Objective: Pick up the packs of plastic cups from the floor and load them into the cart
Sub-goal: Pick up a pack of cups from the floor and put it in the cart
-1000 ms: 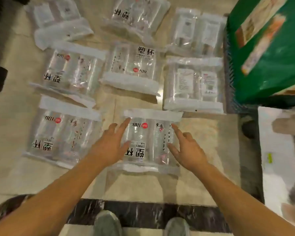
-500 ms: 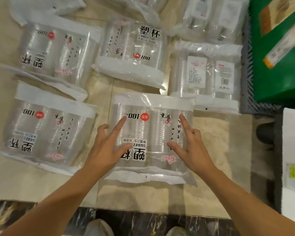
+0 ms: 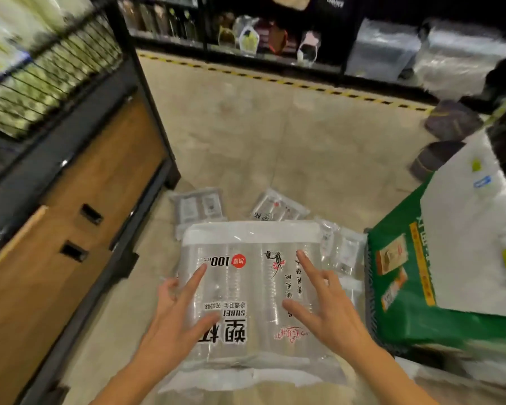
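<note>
A clear pack of plastic cups (image 3: 246,290) with black and red print is raised off the floor in front of me, held between both hands. My left hand (image 3: 176,320) grips its left side, fingers curled round the edge. My right hand (image 3: 327,311) holds its right side, index finger and thumb spread on top. Other cup packs lie on the floor beyond it: one at the left (image 3: 199,206), one in the middle (image 3: 278,207), one at the right (image 3: 343,249). The cart (image 3: 371,302) stands to the right, its dark mesh wall close to my right hand.
The cart carries a green bag (image 3: 406,287) and a white bag (image 3: 473,229). A wood and black shelf unit (image 3: 85,200) runs along the left. Stocked shelves (image 3: 246,33) line the back behind yellow-black floor tape (image 3: 275,80). Two dark round objects (image 3: 450,121) sit at the right.
Both hands have closed on the nearest pack and lifted it off the floor. My view has swung up from the floor toward the aisle.
</note>
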Demonstrator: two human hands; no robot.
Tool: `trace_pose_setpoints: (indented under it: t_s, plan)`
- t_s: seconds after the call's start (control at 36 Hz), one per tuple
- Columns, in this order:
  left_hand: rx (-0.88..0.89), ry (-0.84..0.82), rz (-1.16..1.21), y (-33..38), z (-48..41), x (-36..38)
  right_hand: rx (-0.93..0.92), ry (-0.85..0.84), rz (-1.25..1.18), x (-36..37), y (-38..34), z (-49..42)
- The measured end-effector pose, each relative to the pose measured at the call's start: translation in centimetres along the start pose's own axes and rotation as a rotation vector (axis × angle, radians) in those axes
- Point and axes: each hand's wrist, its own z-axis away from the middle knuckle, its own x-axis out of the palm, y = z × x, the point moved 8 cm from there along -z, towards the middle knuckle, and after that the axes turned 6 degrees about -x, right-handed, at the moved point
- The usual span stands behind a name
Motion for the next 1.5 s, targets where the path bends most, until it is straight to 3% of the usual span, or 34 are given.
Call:
trace_pose_setpoints:
  t_s: [0.28,0.42,0.56,0.86,1.11,1.39,1.5]
  plan:
    - [0.009,0.239,-0.066,11.6,10.2,-29.8,-0.276,0.022,0.034,-15.9,-28.4,-0.9]
    - [-0.113,0.422,-0.083,11.4,18.1,-38.3,-0.481,-0.066,0.048,-17.0,-39.7,-0.7]
    - [-0.325,0.569,-0.063,8.1,27.2,-42.2,-0.691,-0.216,0.147,-13.1,-49.0,-0.5]
    - [-0.748,0.91,0.112,-0.6,51.9,-43.8,-1.185,-0.564,0.15,1.2,-68.4,11.0]
    - [-1.027,1.248,0.233,-5.4,76.1,-39.4,-1.49,-0.782,0.087,13.9,-79.9,31.4]
    - [-1.197,1.443,0.294,-9.2,101.6,-32.7,-1.763,-1.002,0.094,25.6,-87.0,58.7]
    - [-1.188,1.567,0.403,-11.2,109.7,-29.9,-1.848,-1.087,0.11,29.3,-88.9,68.0]
